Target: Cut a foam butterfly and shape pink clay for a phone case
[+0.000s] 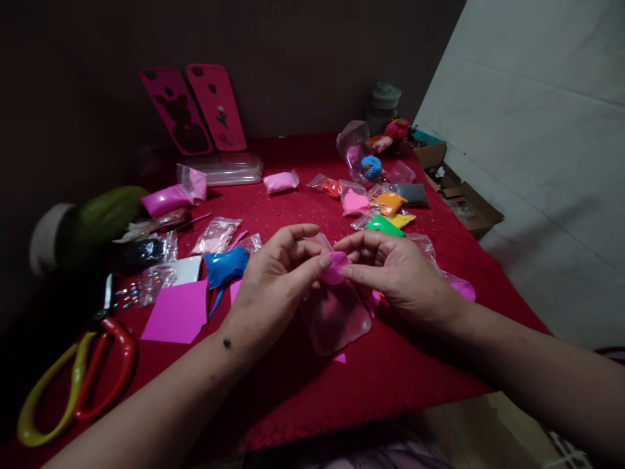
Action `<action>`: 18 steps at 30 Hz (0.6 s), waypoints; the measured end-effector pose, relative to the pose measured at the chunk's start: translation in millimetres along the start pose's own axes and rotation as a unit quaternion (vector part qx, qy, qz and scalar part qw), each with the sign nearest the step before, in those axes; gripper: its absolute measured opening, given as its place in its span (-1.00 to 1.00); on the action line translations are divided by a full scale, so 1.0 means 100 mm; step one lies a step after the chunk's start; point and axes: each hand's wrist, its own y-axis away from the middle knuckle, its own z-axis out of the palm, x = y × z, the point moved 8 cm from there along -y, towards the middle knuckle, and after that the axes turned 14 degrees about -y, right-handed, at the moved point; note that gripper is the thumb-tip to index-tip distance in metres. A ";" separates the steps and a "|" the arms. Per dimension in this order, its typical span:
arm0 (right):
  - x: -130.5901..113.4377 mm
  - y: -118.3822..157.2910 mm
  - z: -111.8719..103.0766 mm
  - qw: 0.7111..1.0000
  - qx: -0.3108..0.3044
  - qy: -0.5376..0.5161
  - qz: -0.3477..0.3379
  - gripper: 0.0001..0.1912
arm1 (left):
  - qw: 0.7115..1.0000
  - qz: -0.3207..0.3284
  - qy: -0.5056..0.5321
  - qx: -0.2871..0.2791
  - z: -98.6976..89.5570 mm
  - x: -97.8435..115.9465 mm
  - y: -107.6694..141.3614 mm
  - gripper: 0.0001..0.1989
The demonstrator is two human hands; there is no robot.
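Note:
Between my two hands is a small flat pink piece; whether it is clay or cut foam sheet I cannot tell. My left hand pinches its left side between thumb and fingers. The thumb and fingertips of my right hand close on its right side. Directly below lies a clear phone case on the red cloth, partly hidden by my hands. A tiny pink scrap rests just in front of the case. Left of my left hand are a blue clay packet and a pink foam sheet.
Scissors with red and yellow handles lie at the left. Two decorated pink phone cases lean on the back wall, behind clear cases. Several clay packets are scattered at the back right. Cardboard boxes stand beyond the table's right edge.

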 end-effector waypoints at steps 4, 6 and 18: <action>0.03 0.01 0.01 1.000 -0.005 0.020 0.006 -0.64 | 1.000 0.003 0.010 0.005 0.02 0.00 -0.01 -0.66; 0.04 0.02 0.02 0.999 -0.013 0.033 0.008 -0.68 | 1.000 0.002 0.005 0.010 0.00 0.00 -0.01 -0.68; -0.44 0.07 -0.04 0.950 -0.064 0.297 -0.076 -0.91 | 0.994 -0.056 0.071 -0.054 0.04 -0.08 -0.03 -0.64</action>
